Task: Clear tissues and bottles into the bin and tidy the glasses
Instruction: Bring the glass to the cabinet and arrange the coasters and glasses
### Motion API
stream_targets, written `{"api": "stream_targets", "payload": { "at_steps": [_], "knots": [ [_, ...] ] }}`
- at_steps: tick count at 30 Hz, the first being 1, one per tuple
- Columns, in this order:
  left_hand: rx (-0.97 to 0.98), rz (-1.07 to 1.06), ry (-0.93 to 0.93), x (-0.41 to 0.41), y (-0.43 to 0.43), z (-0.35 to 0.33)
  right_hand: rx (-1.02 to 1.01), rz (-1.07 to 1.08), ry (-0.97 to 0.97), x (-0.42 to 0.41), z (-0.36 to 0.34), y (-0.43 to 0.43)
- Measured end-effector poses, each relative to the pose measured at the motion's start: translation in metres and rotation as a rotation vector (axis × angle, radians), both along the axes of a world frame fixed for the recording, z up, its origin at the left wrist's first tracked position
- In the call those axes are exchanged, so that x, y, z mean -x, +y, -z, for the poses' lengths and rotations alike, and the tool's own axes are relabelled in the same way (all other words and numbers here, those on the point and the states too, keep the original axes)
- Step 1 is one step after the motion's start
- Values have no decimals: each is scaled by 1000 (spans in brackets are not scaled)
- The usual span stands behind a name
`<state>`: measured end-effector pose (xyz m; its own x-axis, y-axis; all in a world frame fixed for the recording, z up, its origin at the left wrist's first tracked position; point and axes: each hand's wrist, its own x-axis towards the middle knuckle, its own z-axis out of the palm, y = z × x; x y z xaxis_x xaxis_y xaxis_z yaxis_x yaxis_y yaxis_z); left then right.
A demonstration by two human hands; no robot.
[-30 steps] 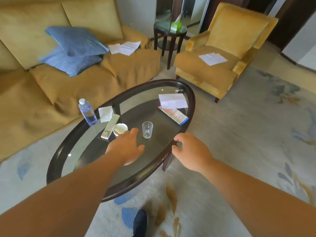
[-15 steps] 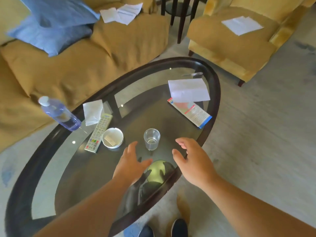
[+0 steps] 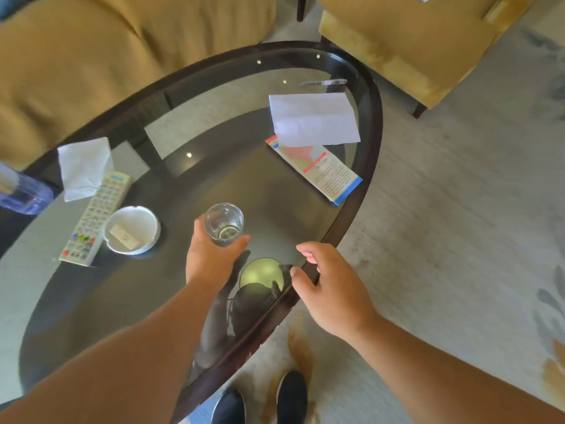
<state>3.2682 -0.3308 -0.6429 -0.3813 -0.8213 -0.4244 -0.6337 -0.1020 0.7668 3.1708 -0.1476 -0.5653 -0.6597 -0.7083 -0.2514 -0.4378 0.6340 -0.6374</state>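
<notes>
L hand grips the glass near the front edge of the tabletop; R hand holds nothing.
L thumb & fingers curl round the lower part of the clear glass, mouth up, approx upright; can't tell if its base is on the tabletop or just off it. R hand is apart from it to the right, fingers loosely bent, by the dark rim; contact w/ the rim unclear. Left of the glass: white ashtray, a remote just beside it, a white tissue touching the remote's far end, & a plastic bottle cut off at the left edge. On the far right side of the tabletop a sheet of paper overlaps a printed leaflet, w/ a pen beyond.
</notes>
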Motion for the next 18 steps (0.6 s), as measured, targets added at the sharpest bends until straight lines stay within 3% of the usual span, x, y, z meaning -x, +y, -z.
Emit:
{"api": "stream_targets", "payload": {
  "at_steps": [7, 18],
  "knots": [
    [99, 189, -12, 1, 8, -50, -4, 23, 18, 3, -43, 17],
    [228, 680, 312, 69, 83, -264, 13, 371, 234, 1, -215, 139]
  ]
}}
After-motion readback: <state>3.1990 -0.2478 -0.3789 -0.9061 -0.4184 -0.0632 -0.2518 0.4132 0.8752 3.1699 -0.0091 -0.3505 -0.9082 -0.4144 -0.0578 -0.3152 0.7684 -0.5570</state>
